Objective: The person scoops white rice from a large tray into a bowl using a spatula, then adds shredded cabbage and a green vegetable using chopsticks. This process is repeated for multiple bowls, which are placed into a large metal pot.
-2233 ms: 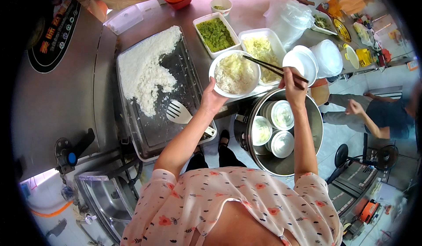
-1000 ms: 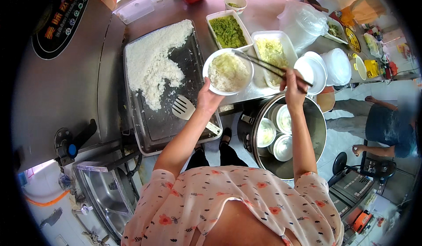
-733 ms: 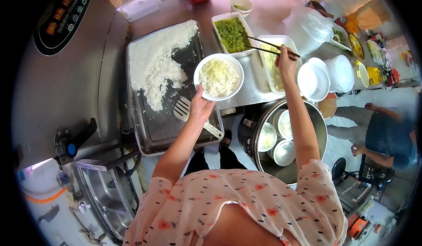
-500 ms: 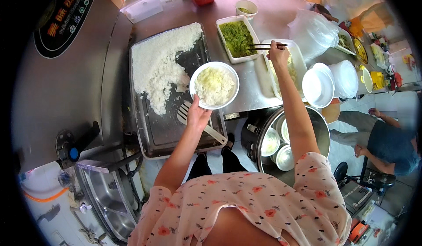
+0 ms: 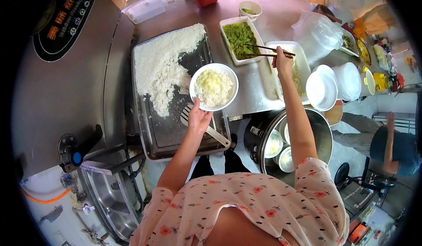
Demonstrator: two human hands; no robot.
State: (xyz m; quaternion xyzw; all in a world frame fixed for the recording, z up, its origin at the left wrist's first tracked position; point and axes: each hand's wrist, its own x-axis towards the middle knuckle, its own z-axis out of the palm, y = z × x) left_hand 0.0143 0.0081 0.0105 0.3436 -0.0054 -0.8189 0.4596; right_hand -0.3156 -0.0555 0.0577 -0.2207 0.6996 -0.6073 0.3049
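Rice bowl with pale shreds on top: sits snug in the left hand, thumb at the rim, over the metal tray's right edge. Chopsticks: pinched in the right hand, tips over some green veg, can't tell if touching tbh.

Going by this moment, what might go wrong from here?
The left hand holds the rice bowl from its near side, so a jolt might tip it and spill rice.

The chopsticks in the right hand reach across the pale-food container to the green food; bits could drop and mix.

The slotted spatula lies close under the left forearm and might get knocked.
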